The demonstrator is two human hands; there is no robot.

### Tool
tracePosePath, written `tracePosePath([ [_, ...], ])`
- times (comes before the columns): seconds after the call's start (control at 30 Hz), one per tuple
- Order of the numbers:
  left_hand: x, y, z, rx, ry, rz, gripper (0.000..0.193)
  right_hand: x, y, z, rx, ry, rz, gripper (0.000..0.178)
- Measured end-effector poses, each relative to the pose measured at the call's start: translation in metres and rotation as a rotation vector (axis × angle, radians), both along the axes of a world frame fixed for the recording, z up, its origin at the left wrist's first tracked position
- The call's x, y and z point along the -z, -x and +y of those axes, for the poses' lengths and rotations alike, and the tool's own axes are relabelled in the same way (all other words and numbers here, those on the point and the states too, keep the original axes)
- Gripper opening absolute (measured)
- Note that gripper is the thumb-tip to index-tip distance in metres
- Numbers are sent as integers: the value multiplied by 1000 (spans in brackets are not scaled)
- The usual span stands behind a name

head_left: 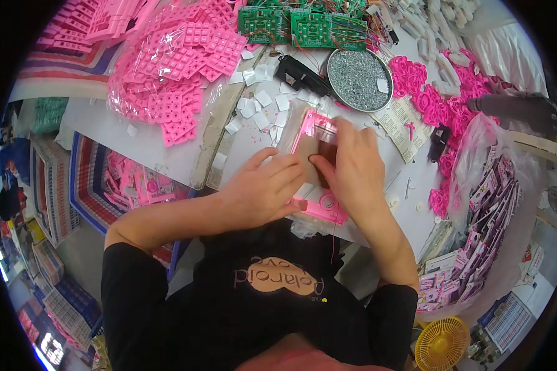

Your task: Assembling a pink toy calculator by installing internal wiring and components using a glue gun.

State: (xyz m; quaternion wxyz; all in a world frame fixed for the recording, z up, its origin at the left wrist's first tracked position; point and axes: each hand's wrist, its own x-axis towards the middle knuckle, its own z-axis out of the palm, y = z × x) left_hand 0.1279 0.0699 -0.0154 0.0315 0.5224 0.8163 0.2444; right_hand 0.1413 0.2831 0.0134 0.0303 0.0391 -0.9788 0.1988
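Head: two hands (267, 187) (358, 168), one pink case (323, 208)

Passage left: tabletop (155, 156) between pink parts bag (164, 65) and blue basket (74, 179)
Obstacles beyond pink frame (302, 133): hardware bowl (359, 110), black case (300, 75)

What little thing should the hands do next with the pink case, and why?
Maybe the right hand could gently press its thumb on the brown piece, while the left hand steadies the pink case. I think so because that thumb already looks set against the brown piece, and the left hand is right at the case's left side.
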Motion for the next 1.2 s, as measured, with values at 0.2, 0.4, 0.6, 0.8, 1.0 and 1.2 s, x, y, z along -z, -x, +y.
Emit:
tracePosePath([
  [0.2, -8, -1, -2, 26, 111, 31, 60, 14, -34, 10, -277, 204, 323, 56],
  [0.4, -11, 1, 1, 36, 147, -19, 62, 14, -61, -14, -257, -95, -19, 60],
  [0.6, -45, 50, 28, 252, 446, -278, 46, 9, -56, -12, -303, -222, -4, 57],
  [0.8, 4, 183, 126, -96, -67, 264, 11, 1, -52, -21, -297, -232, -7, 57],
  [1.0, 24, 193, 172, 0, 292, 394, 12, 5, -56, -16, -274, -190, -17, 59],
  [1.2, 37, 207, 166, -90, 147, 484, 21, 3, -57, -18, -274, -152, -17, 60],
])
